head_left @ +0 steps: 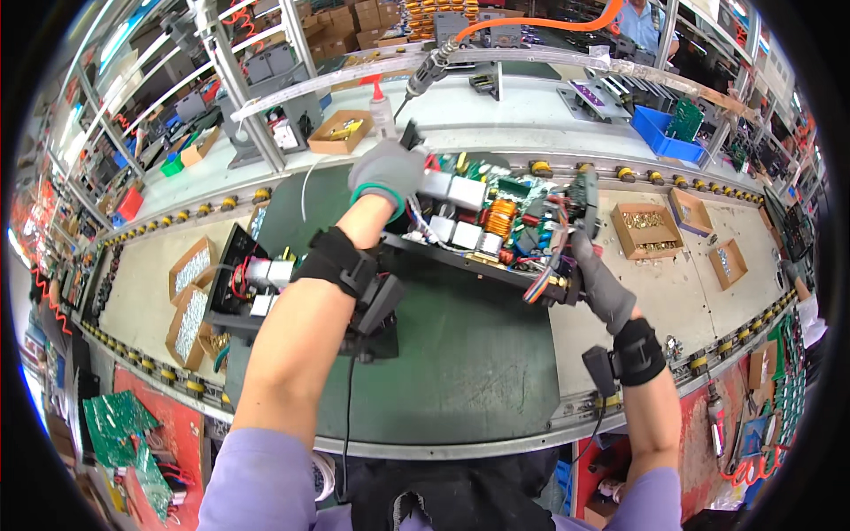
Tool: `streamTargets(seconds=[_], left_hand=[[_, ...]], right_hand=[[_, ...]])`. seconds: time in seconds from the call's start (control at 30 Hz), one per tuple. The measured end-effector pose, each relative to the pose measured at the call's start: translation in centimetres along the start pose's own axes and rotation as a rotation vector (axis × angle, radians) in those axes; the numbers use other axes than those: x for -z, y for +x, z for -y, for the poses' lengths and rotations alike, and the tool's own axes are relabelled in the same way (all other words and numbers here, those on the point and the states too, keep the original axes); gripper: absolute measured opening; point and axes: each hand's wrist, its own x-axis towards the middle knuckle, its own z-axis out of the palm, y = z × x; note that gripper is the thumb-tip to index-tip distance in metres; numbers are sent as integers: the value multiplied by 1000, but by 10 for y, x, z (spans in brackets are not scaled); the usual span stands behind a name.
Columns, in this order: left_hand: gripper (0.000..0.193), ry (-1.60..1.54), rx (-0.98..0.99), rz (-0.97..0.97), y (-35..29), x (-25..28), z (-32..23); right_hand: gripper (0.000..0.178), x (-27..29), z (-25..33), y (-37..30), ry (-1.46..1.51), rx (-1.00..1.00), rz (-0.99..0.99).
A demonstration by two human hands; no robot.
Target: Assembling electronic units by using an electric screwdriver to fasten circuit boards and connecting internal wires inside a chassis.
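An open electronics chassis, dark-framed and packed with white blocks, an orange copper coil, green boards and loose wires, is held tilted above the dark green mat. My left hand, in a grey glove with a green cuff, is closed on its far left end. At its right end, beside a rainbow ribbon cable, the gloved fingers of my right hand wrap around the frame. A second open chassis lies to the left, partly hidden behind my left forearm.
Cardboard boxes of small metal parts stand right, and boxes of screws left. Roller rails border the work surface. A power screwdriver hangs beyond the chassis, near a red-tipped bottle. A blue bin sits far right.
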Motion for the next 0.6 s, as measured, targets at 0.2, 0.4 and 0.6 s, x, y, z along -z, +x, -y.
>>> streamTargets(seconds=[0.2, 0.4, 0.6], left_hand=[[41, 241, -61, 105, 40, -17, 16], [40, 327, -144, 169, 59, -28, 31], [57, 308, -279, 169, 79, -37, 44]], right_hand=[[88, 10, 39, 70, 101, -255, 78], [76, 4, 24, 74, 401, -231, -109], [76, 14, -18, -8, 416, 107, -552]])
